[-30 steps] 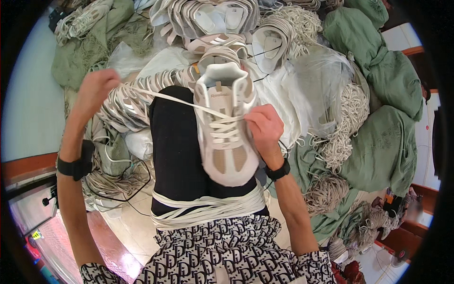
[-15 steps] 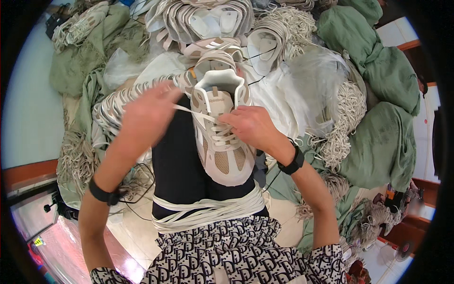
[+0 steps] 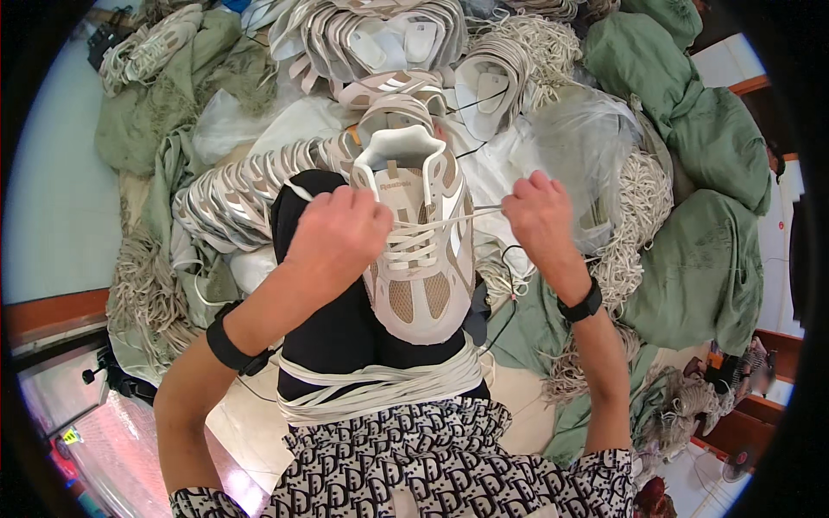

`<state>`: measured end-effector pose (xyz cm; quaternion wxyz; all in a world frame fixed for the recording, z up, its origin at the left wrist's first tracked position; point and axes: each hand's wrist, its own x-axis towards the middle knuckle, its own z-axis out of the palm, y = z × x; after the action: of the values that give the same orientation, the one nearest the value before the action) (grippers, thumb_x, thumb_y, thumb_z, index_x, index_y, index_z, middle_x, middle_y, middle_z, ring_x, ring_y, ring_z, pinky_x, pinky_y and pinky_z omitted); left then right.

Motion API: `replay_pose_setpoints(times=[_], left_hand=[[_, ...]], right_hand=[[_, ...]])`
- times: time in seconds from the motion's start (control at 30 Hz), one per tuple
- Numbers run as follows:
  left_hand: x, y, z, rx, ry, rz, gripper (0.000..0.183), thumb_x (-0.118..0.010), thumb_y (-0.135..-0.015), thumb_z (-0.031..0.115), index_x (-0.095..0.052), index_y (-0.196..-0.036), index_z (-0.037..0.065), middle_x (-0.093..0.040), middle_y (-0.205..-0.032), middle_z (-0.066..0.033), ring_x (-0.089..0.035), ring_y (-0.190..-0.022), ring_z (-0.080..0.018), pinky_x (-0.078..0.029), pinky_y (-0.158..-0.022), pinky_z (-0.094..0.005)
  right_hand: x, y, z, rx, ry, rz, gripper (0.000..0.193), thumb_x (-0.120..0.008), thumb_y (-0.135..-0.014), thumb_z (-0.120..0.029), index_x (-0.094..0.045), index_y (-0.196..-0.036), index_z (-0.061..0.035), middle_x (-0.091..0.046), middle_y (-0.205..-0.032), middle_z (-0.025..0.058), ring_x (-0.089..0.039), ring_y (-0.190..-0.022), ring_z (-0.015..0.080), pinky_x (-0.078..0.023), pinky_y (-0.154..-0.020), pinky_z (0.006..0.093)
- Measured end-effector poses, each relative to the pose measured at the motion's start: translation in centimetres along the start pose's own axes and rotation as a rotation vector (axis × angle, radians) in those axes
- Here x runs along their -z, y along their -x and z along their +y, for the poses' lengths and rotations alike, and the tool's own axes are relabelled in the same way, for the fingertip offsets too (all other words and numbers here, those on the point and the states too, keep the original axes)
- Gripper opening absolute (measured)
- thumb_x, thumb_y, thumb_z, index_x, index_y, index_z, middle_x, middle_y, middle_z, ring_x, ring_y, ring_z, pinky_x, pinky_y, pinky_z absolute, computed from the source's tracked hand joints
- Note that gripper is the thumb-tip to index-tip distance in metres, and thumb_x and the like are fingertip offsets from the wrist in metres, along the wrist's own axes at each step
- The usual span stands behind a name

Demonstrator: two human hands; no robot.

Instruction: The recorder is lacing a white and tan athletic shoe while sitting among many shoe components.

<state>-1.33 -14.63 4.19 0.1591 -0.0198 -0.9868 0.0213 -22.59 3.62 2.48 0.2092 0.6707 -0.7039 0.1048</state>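
A beige and white sneaker upper (image 3: 420, 285) rests on my black-clad thighs, toe toward me, its cream shoelace (image 3: 449, 223) threaded through the lower eyelets. Closed, my left hand (image 3: 341, 229) lies against the upper's left side and grips the lace there; a loose end shows above its knuckles. Out to the right, apart from the upper, my right hand (image 3: 542, 220) pinches the lace and holds it stretched taut from the eyelets. Several more cream laces (image 3: 380, 393) lie in a bundle across my lap.
A row of similar uppers (image 3: 250, 186) lies to the left, and stacked uppers (image 3: 371, 43) sit at the far side. Tangled cream laces (image 3: 643, 207) and green cloth sacks (image 3: 699, 268) fill the right. Clear plastic (image 3: 579, 138) lies near my right hand.
My right hand has moved from the eyelets out to the right, drawing the lace taut. The left hand has come in from the left to the upper's side.
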Motion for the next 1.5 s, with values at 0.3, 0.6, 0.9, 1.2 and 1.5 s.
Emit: replay_pose_setpoints(times=[0.3,0.6,0.9,1.2,1.5], left_hand=[[-2.2,2.6,-1.9,0.961,1.720,0.187,0.027,-0.057,-0.083,0.018,-0.056,-0.102,-0.001,-0.060,-0.095,-0.0103,-0.058,-0.087,-0.0174,-0.048,-0.078,-0.0298],[3.1,17.3,-24.6,1.126,1.720,1.090,0.026,-0.048,-0.089,0.006,-0.048,-0.110,-0.010,-0.051,-0.109,-0.0202,-0.049,-0.107,-0.0282,-0.038,-0.101,-0.0385],[8.6,39.7,-38.1,1.481,1.211,1.206,0.035,-0.042,-0.091,0.002,-0.034,-0.120,-0.016,-0.044,-0.117,-0.0255,-0.048,-0.108,-0.0338,-0.045,-0.095,-0.0410],[14.7,49.0,-35.8,1.579,0.833,1.319,0.036,-0.048,-0.089,0.009,-0.040,-0.113,-0.017,-0.051,-0.109,-0.0217,-0.054,-0.101,-0.0296,-0.043,-0.096,-0.0353],[1.1,10.6,-9.0,1.003,1.097,0.219,0.017,-0.053,-0.083,0.014,-0.060,-0.092,0.001,-0.062,-0.080,-0.0046,-0.062,-0.071,-0.0142,-0.048,-0.065,-0.0242]], right_hand=[[-2.9,3.1,2.2,-1.114,-1.482,-0.025,0.015,-0.058,-0.079,-0.012,-0.064,-0.086,-0.0006,-0.062,-0.088,0.0066,-0.054,-0.085,0.0161,-0.042,-0.069,0.0280],[-0.9,15.6,18.3,-0.940,-1.915,0.784,0.021,-0.051,-0.088,-0.013,-0.057,-0.100,0.0026,-0.062,-0.099,0.0120,-0.058,-0.095,0.0205,-0.044,-0.086,0.0326],[9.7,26.5,32.0,-1.261,-1.374,0.954,0.024,-0.050,-0.088,-0.005,-0.053,-0.108,0.0073,-0.059,-0.106,0.0163,-0.057,-0.098,0.0244,-0.049,-0.084,0.0314],[12.4,27.7,36.2,-1.317,-1.115,0.968,0.025,-0.053,-0.087,-0.007,-0.052,-0.106,0.0084,-0.061,-0.100,0.0160,-0.059,-0.094,0.0248,-0.051,-0.081,0.0301],[0.7,7.7,14.1,-1.076,-1.679,0.216,0.010,-0.052,-0.079,-0.004,-0.057,-0.088,-0.0011,-0.058,-0.087,0.0032,-0.054,-0.075,0.0086,-0.042,-0.065,0.0210]])
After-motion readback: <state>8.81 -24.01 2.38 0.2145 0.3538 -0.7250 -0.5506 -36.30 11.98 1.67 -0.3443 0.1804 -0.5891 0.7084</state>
